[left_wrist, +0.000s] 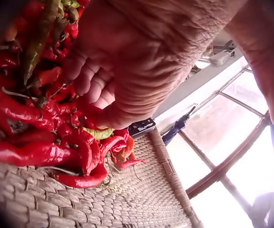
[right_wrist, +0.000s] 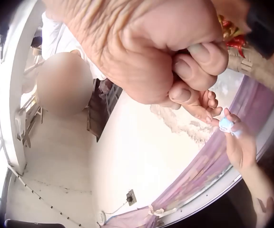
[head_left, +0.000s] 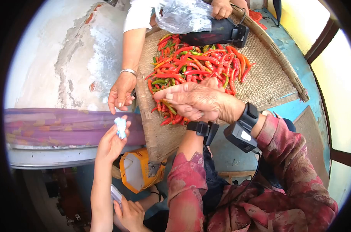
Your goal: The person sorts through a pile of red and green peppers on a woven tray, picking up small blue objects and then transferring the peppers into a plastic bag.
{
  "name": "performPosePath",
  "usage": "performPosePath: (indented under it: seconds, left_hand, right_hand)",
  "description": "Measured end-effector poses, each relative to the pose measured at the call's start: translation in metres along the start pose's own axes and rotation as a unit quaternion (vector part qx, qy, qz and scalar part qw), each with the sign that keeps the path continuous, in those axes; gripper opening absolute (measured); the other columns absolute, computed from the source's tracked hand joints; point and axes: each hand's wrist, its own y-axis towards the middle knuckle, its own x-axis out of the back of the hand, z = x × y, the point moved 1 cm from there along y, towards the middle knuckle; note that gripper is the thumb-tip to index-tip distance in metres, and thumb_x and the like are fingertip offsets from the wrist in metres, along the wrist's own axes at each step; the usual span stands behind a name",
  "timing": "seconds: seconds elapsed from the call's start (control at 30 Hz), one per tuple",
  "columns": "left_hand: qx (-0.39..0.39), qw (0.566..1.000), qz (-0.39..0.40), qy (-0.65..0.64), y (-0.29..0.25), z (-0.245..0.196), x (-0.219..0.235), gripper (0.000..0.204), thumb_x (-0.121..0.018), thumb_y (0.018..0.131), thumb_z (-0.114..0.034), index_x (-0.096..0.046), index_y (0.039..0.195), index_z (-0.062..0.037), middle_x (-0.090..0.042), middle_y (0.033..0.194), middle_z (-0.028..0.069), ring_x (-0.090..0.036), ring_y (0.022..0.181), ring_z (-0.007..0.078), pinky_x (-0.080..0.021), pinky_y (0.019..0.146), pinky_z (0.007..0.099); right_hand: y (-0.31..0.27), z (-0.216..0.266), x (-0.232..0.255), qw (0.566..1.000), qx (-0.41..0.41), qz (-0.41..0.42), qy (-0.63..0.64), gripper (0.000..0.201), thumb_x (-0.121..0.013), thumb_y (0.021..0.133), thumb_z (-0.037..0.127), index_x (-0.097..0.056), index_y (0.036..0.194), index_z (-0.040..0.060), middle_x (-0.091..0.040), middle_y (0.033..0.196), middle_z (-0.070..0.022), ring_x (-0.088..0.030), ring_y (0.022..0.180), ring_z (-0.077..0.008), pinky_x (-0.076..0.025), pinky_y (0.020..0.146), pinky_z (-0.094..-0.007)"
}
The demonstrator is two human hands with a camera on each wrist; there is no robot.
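My right hand [head_left: 212,96] lies over my left hand [head_left: 191,114] in the head view, above a heap of red and green chilli peppers [head_left: 206,62]. The right hand hides most of the left. In the left wrist view my left hand [left_wrist: 137,61] hangs loosely curled just over the chillies [left_wrist: 37,152], with nothing in it. Loosely bent fingers show on my right hand [right_wrist: 151,42] in the right wrist view, and no object is in them. The peppers lie on a woven mat [head_left: 264,77] with a raised rim.
Another person's hand [head_left: 122,91] with a bracelet reaches down from the top. Below it, a hand holds a small light-blue thing [head_left: 120,128]. A black object [head_left: 216,34] and clear plastic [head_left: 185,15] lie at the heap's far side. An orange container [head_left: 140,170] stands below the mat.
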Motion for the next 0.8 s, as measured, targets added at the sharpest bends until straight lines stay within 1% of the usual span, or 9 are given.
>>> performPosePath:
  seconds: [0.07,0.17,0.33,0.4,0.43,0.57,0.63,0.67,0.8]
  left_hand:
    - [-0.096,0.991,0.03,0.086,-0.034,0.019,0.081,0.023,-0.048,0.089,-0.015,-0.048,0.108,-0.0014,-0.057,0.097,0.0098,-0.055,0.06,0.0074,-0.047,0.054,0.0198]
    - [-0.248,0.946,0.07,0.197,0.088,0.07,-0.215,0.021,-0.053,0.086,-0.014,-0.052,0.102,-0.0004,-0.059,0.088,0.0071,-0.052,0.057,0.0072,-0.045,0.052,0.0209]
    - [-0.246,0.969,-0.006,0.018,0.111,0.063,-0.193,0.023,-0.06,0.081,-0.012,-0.054,0.099,0.0008,-0.059,0.078,0.006,-0.052,0.063,0.0099,-0.042,0.058,0.0228]
    - [-0.329,0.932,-0.147,0.05,0.119,0.067,-0.183,0.031,-0.06,0.081,-0.014,-0.049,0.106,0.0016,-0.058,0.081,0.0056,-0.05,0.057,0.0093,-0.043,0.054,0.0255]
    - [-0.345,0.905,-0.221,0.113,0.117,0.069,-0.184,0.033,-0.057,0.081,-0.011,-0.045,0.11,0.0016,-0.059,0.078,0.0086,-0.056,0.068,0.0169,-0.045,0.065,0.0307]
    - [-0.376,0.863,-0.099,0.323,0.108,0.08,-0.212,0.02,-0.058,0.081,-0.012,-0.054,0.098,-0.0016,-0.061,0.074,0.0093,-0.058,0.064,0.0148,-0.047,0.06,0.0282]
    - [-0.416,0.806,0.006,0.421,0.106,0.099,-0.233,0.016,-0.058,0.08,-0.018,-0.059,0.084,-0.0018,-0.061,0.071,0.0151,-0.061,0.066,0.0261,-0.047,0.063,0.0339]
    - [-0.35,0.803,0.033,0.482,0.099,0.107,-0.245,0.017,-0.059,0.08,-0.019,-0.058,0.081,-0.0024,-0.06,0.077,0.0159,-0.059,0.076,0.033,-0.045,0.068,0.042]
    - [-0.339,0.722,0.024,0.603,0.103,0.132,-0.259,0.022,-0.06,0.079,-0.024,-0.059,0.078,-0.0016,-0.06,0.077,0.0188,-0.059,0.076,0.0342,-0.045,0.068,0.0431]
  right_hand:
    - [-0.003,0.011,0.003,0.992,0.024,0.008,0.12,0.036,-0.048,0.091,0.025,-0.045,0.118,0.0015,-0.035,0.057,0.0043,-0.029,0.043,-0.0053,-0.025,0.036,-0.0184]
    - [-0.012,0.033,0.035,0.971,0.096,-0.055,0.212,0.029,-0.041,0.095,0.023,-0.048,0.115,0.0029,-0.034,0.058,0.0052,-0.03,0.046,-0.0049,-0.027,0.037,-0.0189]
    - [-0.047,0.076,0.082,0.927,0.243,-0.108,0.265,0.029,-0.04,0.094,0.027,-0.049,0.109,0.0045,-0.04,0.064,0.0029,-0.032,0.05,-0.0068,-0.027,0.042,-0.0212]
    - [-0.058,0.084,0.093,0.921,0.267,-0.145,0.243,0.026,-0.041,0.093,0.026,-0.051,0.105,0.0048,-0.04,0.062,0.0027,-0.032,0.049,-0.0071,-0.027,0.042,-0.0215]
    - [-0.061,0.085,0.094,0.92,0.27,-0.147,0.244,0.026,-0.041,0.093,0.026,-0.051,0.104,0.005,-0.04,0.061,0.003,-0.032,0.049,-0.0069,-0.027,0.042,-0.0214]
    - [-0.067,0.087,0.095,0.922,0.262,-0.157,0.239,0.023,-0.042,0.093,0.026,-0.05,0.099,0.0056,-0.04,0.06,0.0037,-0.032,0.048,-0.0063,-0.026,0.042,-0.0209]
    - [-0.066,0.086,0.095,0.924,0.255,-0.162,0.235,0.021,-0.042,0.093,0.025,-0.05,0.096,0.0065,-0.04,0.06,0.0038,-0.031,0.048,-0.006,-0.026,0.042,-0.0203]
    - [-0.065,0.085,0.095,0.925,0.252,-0.165,0.231,0.021,-0.042,0.093,0.025,-0.05,0.096,0.0067,-0.04,0.06,0.0038,-0.031,0.048,-0.0059,-0.026,0.042,-0.0201]
    - [-0.064,0.084,0.094,0.924,0.243,-0.196,0.222,0.019,-0.043,0.092,0.025,-0.051,0.095,0.0075,-0.04,0.06,0.0044,-0.031,0.048,-0.0056,-0.027,0.042,-0.0204]
